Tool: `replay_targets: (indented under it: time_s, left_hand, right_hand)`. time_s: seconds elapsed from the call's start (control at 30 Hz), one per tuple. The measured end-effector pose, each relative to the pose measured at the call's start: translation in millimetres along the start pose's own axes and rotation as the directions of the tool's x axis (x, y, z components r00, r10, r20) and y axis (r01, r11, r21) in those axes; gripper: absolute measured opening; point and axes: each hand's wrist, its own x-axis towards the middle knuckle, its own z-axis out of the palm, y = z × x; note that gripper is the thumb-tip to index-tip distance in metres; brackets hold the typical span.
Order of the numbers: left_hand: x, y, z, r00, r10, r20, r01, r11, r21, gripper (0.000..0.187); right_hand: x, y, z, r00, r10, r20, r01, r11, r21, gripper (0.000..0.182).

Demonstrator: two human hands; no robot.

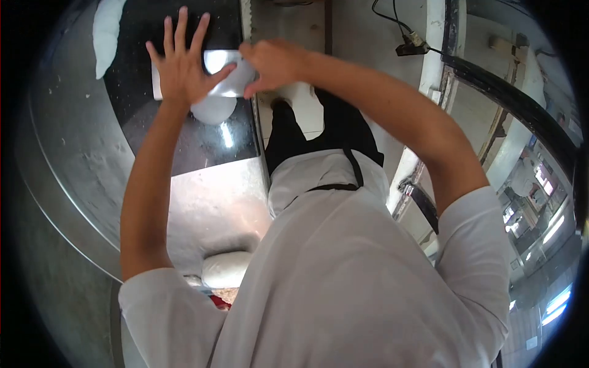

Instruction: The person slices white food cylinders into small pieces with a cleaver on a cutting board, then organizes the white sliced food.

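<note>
A broad, flat, shiny metal blade (230, 83), shaped like a wide cleaver, lies across the black worktop (202, 144). My left hand (182, 73) is open on top of it, fingers spread and pointing away from me. At the blade's right end, my right hand (270, 64) is closed on it with bent fingers; any handle is hidden inside the grip. A thin round piece of white dough (213, 111) shows at the blade's near edge, partly covered by it. Farther left is a long white strip of dough (108, 34).
Left of the black worktop runs a curved metal surface (92, 159) with small crumbs. Nearer me, a pale counter (208, 196) holds a white rounded bundle (226, 268). On my right stand a white frame (429, 55) and a black cable with a plug (412, 46).
</note>
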Motion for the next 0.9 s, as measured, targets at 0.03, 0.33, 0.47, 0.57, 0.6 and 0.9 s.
replay_targets:
  time_s: [0.03, 0.33, 0.47, 0.57, 0.6, 0.9]
  left_hand:
    - [8, 4, -7, 1.000, -0.005, -0.020, 0.006, 0.998, 0.067, 0.097]
    - [10, 13, -4, 0.991, 0.086, 0.107, -0.083, 0.996, -0.028, 0.114]
    - [31, 5, 8, 0.998, 0.050, -0.048, -0.049, 0.999, 0.021, 0.103]
    - [64, -5, -10, 0.965, -0.127, 0.230, 0.065, 0.964, 0.257, 0.113]
    - [70, -15, -10, 0.994, -0.071, 0.080, 0.053, 0.976, 0.211, 0.113]
    - [-17, 6, -59, 0.843, 0.360, 0.399, -0.265, 0.924, -0.274, 0.080]
  right_hand:
    - [8, 4, -8, 1.000, 0.006, -0.013, -0.006, 1.000, -0.027, 0.088]
    - [-8, 12, 9, 0.996, -0.005, -0.086, 0.009, 0.999, 0.040, 0.094]
    - [10, 31, -6, 0.999, -0.006, -0.038, 0.006, 1.000, 0.005, 0.092]
    - [39, 55, -33, 0.976, -0.133, -0.169, 0.119, 0.989, -0.089, 0.071]
    - [52, 58, -37, 0.954, -0.180, -0.239, 0.147, 0.978, -0.149, 0.062]
    - [40, 19, -20, 0.966, -0.035, -0.257, 0.071, 0.989, 0.131, 0.047]
